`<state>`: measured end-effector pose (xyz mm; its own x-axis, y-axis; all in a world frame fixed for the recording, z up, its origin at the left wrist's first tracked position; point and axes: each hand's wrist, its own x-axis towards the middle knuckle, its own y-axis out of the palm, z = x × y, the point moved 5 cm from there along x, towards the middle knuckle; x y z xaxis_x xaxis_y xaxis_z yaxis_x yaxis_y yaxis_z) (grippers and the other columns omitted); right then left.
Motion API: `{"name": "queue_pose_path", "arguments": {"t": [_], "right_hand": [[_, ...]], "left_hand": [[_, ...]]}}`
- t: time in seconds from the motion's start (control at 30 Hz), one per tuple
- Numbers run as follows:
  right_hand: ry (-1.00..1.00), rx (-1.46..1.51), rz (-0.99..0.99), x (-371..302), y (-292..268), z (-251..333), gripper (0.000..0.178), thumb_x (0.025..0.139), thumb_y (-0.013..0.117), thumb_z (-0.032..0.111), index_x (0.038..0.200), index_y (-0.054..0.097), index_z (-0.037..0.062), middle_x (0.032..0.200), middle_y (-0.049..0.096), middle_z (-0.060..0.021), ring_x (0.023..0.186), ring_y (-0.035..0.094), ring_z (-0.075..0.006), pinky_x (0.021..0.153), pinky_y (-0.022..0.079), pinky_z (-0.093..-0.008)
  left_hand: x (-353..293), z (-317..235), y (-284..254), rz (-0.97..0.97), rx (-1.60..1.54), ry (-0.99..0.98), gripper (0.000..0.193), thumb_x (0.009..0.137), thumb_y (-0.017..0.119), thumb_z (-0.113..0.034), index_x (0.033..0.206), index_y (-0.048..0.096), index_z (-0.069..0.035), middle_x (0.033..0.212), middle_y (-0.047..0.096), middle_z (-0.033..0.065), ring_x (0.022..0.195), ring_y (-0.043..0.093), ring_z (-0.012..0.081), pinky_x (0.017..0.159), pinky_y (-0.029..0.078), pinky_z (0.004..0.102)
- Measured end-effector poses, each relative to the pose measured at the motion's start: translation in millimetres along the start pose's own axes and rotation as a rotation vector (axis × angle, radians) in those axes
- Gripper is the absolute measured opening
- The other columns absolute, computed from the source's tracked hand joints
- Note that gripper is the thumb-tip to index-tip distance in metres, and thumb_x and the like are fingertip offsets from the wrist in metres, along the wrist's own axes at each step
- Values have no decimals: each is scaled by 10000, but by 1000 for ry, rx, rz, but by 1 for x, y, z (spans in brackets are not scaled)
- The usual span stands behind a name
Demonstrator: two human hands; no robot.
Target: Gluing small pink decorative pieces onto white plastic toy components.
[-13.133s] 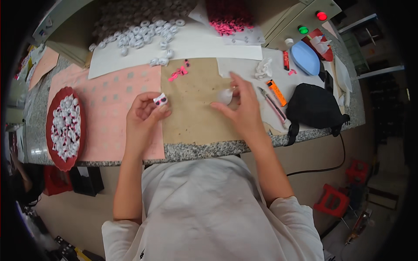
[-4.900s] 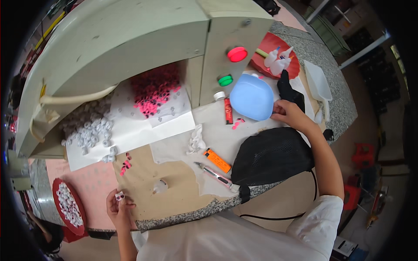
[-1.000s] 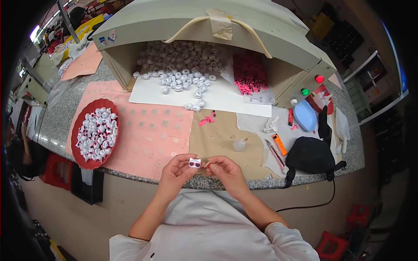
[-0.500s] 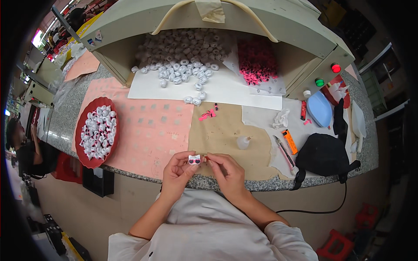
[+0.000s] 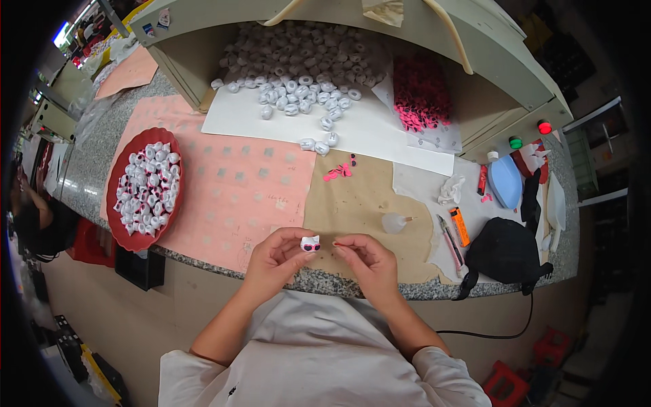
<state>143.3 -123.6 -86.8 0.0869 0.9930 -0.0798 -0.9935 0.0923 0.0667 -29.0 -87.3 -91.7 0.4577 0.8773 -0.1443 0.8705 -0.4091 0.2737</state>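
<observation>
While my left hand (image 5: 272,263) pinches a white cat-head piece (image 5: 310,243) between thumb and fingers, pink-rimmed dark glasses facing up, my right hand (image 5: 374,266) sits just beside it, narrow, thumb and forefinger closed on a small reddish piece (image 5: 337,245) too tiny to identify; the two pieces are apart, both above the near edge of the speckled grey surface (image 5: 78,180). Left: one red scalloped dish (image 5: 127,237), tilted in appearance, filled with white pieces (image 5: 144,193), many with pink and dark parts. Beneath and beside it: one pink sheet (image 5: 203,234), marked with rows of grey squares. Centre: one brown paper (image 5: 352,214), bearing a few pink glasses (image 5: 341,171) and one small translucent bottle (image 5: 393,222), its tip pointing right. Rear, inside a grey-green cabinet (image 5: 498,81): a heap of white rounded pieces (image 5: 298,64), spilling forward on white paper (image 5: 247,122), and a pile of pink pieces (image 5: 422,102) to its right. Right: one crumpled white tissue (image 5: 451,190), one red tube (image 5: 482,180), one pale blue dish (image 5: 505,184), one orange box (image 5: 460,226), one pen-like tool (image 5: 450,239) alongside it, one black fabric item (image 5: 502,251) with straps.
</observation>
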Motion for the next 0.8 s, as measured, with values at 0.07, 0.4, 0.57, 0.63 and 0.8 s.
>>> {"name": "queue_pose_path", "arguments": {"t": [0.07, 0.4, 0.57, 0.63, 0.8], "right_hand": [[6, 29, 20, 2, 6, 6, 141, 858, 581, -42, 995, 610, -50, 961, 612, -79, 897, 612, -136, 815, 486, -245], [-143, -208, 29, 6, 34, 17, 124, 847, 598, -33, 968, 628, -27, 968, 595, -77, 892, 593, -146, 804, 480, -262], [-188, -216, 17, 10, 38, 23, 110, 838, 618, -15, 947, 634, -12, 937, 599, -78, 873, 597, -145, 783, 479, -256], [-195, -358, 61, 13, 41, 24, 121, 832, 632, -1, 952, 635, -9, 945, 599, -82, 867, 598, -143, 777, 479, -251], [-202, -420, 62, 13, 40, 19, 123, 829, 642, 12, 950, 638, -3, 924, 603, -77, 844, 595, -139, 757, 477, -248]], "left_hand": [[0, -2, -5, -9, -30, -9, 297, 870, 564, 36, 1153, 477, 5, 1114, 606, 114, 1032, 581, 135, 777, 471, 220], [-1, -2, -14, -21, -41, -40, 269, 886, 556, 4, 1134, 453, -9, 1073, 612, 99, 900, 591, 84, 544, 473, 164], [-2, -2, -13, -27, -19, 1, 286, 887, 563, -13, 1151, 456, -15, 1055, 616, 78, 828, 580, 47, 411, 375, 142], [-3, -3, -13, -25, -15, -21, 294, 885, 569, -16, 1158, 460, -18, 1048, 617, 72, 832, 581, 47, 424, 384, 143], [-4, 4, -16, -24, 117, -9, 269, 892, 564, -17, 1153, 498, -8, 1020, 612, 50, 839, 571, 42, 485, 415, 151]]}}
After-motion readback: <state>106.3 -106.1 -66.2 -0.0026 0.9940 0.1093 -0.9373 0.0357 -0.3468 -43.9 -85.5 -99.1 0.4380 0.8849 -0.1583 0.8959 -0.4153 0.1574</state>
